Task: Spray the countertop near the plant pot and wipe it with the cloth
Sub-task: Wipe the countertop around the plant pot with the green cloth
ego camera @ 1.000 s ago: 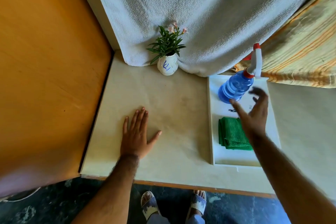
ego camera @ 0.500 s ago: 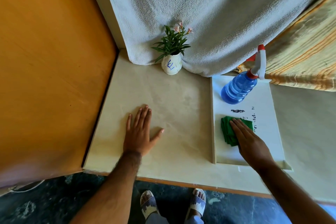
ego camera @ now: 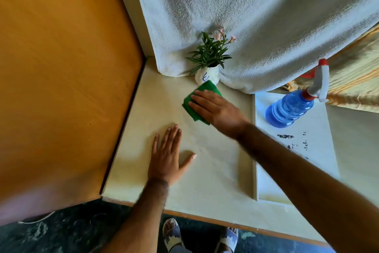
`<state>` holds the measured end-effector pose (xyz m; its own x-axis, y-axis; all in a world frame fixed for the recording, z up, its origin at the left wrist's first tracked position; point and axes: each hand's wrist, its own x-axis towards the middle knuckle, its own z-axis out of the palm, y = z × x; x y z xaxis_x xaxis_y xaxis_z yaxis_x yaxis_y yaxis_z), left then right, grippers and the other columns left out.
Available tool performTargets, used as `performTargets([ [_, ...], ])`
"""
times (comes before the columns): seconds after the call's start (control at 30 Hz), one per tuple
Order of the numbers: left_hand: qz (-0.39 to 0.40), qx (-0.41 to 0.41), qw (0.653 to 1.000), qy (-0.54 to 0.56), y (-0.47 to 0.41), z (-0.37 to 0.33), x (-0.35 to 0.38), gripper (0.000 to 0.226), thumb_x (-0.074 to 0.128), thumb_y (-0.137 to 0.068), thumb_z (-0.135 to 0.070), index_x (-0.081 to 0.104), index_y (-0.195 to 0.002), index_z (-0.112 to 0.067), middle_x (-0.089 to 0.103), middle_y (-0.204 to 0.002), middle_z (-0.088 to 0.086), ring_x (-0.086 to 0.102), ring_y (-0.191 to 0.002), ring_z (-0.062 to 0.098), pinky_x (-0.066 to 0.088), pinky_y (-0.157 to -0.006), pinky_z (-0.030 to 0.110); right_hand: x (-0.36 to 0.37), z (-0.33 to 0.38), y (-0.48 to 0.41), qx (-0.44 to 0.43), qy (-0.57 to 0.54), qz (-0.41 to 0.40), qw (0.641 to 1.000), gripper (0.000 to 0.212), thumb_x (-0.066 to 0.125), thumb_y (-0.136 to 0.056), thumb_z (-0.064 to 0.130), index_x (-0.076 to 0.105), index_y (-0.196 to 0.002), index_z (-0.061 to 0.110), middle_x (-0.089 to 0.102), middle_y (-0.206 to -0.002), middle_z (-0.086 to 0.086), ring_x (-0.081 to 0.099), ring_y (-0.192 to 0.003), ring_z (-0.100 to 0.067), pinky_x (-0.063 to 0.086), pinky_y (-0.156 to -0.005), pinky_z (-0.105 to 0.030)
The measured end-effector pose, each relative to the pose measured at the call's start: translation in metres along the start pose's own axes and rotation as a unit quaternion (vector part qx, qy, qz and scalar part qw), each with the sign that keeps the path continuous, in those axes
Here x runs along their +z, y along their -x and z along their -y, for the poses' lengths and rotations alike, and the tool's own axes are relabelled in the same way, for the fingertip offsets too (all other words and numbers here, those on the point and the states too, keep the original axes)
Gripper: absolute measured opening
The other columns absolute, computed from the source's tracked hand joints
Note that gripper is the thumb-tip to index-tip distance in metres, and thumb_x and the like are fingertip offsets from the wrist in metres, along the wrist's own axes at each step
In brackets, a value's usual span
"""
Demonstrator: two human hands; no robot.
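Observation:
A folded green cloth lies on the cream countertop, right in front of the white plant pot with its green leaves and pink flowers. My right hand presses flat on the cloth, fingers pointing left. Closer to me, my left hand rests palm down on the countertop with its fingers spread, holding nothing. The blue spray bottle with a white and red trigger stands on the white tray at the right.
An orange wooden panel walls off the left side. A white towel hangs behind the pot, and a striped yellow fabric lies at the far right. The counter's front edge is near my sandalled feet.
My right hand took the green cloth off the white tray and carried it left across the countertop to just in front of the plant pot. My left hand stayed flat in place.

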<state>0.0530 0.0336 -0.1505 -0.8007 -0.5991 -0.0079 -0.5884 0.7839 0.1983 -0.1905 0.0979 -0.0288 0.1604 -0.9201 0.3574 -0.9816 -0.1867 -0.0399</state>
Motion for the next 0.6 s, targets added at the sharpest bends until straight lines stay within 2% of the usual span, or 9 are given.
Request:
performTargets([
  [0.2, 0.003, 0.003, 1.000, -0.008, 0.001, 0.001, -0.001, 0.099, 0.031, -0.095, -0.083, 0.016, -0.168, -0.019, 0.015, -0.177, 0.002, 0.015, -0.163, 0.024, 0.018, -0.131, 0.054, 0.013, -0.044, -0.033, -0.025, 0.025, 0.028, 0.999, 0.031, 0.052, -0.096, 0.002, 0.068, -0.121, -0.005, 0.068, -0.124, -0.026, 0.064, -0.117, -0.044, 0.050, -0.101, -0.059],
  [0.3, 0.003, 0.004, 1.000, -0.018, 0.001, 0.001, 0.000, 0.099, 0.030, -0.095, -0.083, 0.017, -0.168, -0.018, 0.016, -0.177, 0.003, 0.017, -0.163, 0.024, 0.017, -0.130, 0.053, 0.021, -0.061, -0.035, -0.027, 0.011, 0.052, 0.998, 0.033, 0.071, -0.086, -0.007, 0.069, -0.118, -0.007, 0.068, -0.123, -0.027, 0.062, -0.119, -0.045, 0.048, -0.103, -0.060],
  [0.37, 0.000, 0.005, 1.000, -0.022, 0.001, 0.001, 0.001, 0.099, 0.030, -0.095, -0.083, 0.017, -0.168, -0.018, 0.017, -0.177, 0.003, 0.018, -0.163, 0.024, 0.018, -0.129, 0.054, 0.027, -0.069, -0.035, -0.029, -0.013, 0.068, 0.997, 0.039, 0.076, -0.080, -0.011, 0.068, -0.118, -0.008, 0.067, -0.125, -0.028, 0.060, -0.121, -0.046, 0.043, -0.107, -0.060],
  [0.43, -0.005, 0.005, 1.000, -0.021, 0.000, 0.002, 0.002, 0.099, 0.032, -0.095, -0.083, 0.018, -0.167, -0.018, 0.018, -0.176, 0.004, 0.019, -0.162, 0.024, 0.020, -0.129, 0.054, 0.035, -0.073, -0.035, -0.023, -0.035, 0.075, 0.996, 0.041, 0.074, -0.081, -0.013, 0.067, -0.121, -0.007, 0.066, -0.128, -0.027, 0.059, -0.123, -0.046, 0.038, -0.109, -0.057],
  [0.6, -0.002, 0.003, 1.000, -0.022, 0.000, 0.001, 0.000, 0.098, 0.032, -0.095, -0.082, 0.019, -0.167, -0.017, 0.019, -0.176, 0.004, 0.020, -0.162, 0.025, 0.029, -0.127, 0.058, 0.050, -0.072, -0.031, -0.014, -0.075, 0.100, 0.992, 0.036, 0.064, -0.088, -0.011, 0.067, -0.124, -0.005, 0.064, -0.131, -0.025, 0.056, -0.127, -0.046, 0.042, -0.109, -0.059],
])
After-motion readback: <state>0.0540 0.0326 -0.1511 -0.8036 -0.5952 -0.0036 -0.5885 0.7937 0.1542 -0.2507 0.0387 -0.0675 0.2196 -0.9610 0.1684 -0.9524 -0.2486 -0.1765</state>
